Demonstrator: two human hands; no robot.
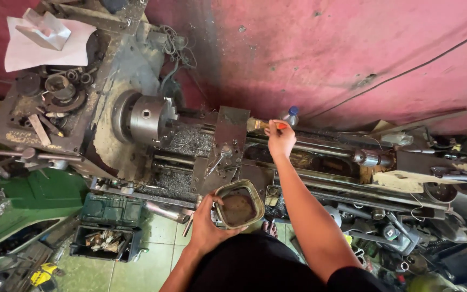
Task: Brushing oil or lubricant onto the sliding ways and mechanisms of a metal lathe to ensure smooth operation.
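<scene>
Grimy lathe (190, 146), brush (263, 125) in right fingers (277, 130), tin (238, 204) in left.

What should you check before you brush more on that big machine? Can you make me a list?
1. Right hand grips the paintbrush: ok.
2. Left hand holds the tin container upright: ok.
3. Dark liquid left in the container: ok.
4. Lathe chuck standing still: looks sharp, not blurred, but cannot tell for sure.
5. Metal shavings cleared off the bed: not ok, piles remain beside the chuck.
6. Bristles loaded with liquid: cannot tell, too small.
</scene>
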